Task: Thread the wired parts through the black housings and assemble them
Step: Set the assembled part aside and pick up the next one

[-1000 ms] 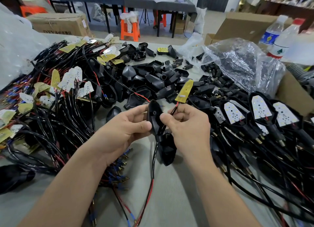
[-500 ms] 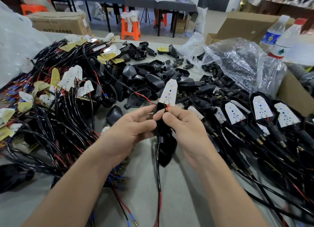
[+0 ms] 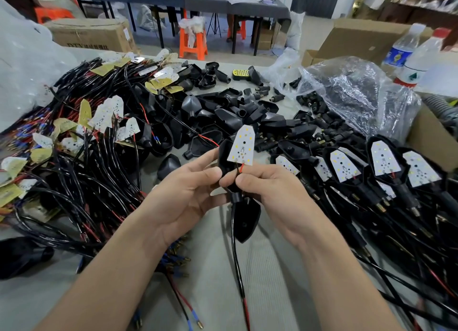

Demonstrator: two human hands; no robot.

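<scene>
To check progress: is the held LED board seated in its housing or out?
Out. The LED board sticks up past the black housing, its red wire exposed.

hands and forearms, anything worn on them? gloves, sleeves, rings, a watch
Nothing worn shows. The left hand and right hand have no gloves or rings; the left forearm and right forearm reach the frame edge with no sleeve, watch or band.

Housing (image 3: pixel 224 156): black moulded plastic, smooth, semi-gloss. LED board (image 3: pixel 242 146) is faced in matt white. Cable (image 3: pixel 234 244) is sheathed in glossy black; brass-coloured metal terminals (image 3: pixel 199 325) are seen on loose leads. Worktop (image 3: pixel 267 281) is covered in grey matt, finely ribbed mat. Bag (image 3: pixel 359 87) at far right edge: clear, crinkled, shiny film. Box (image 3: pixel 91 34): matt brown cardboard.
</scene>
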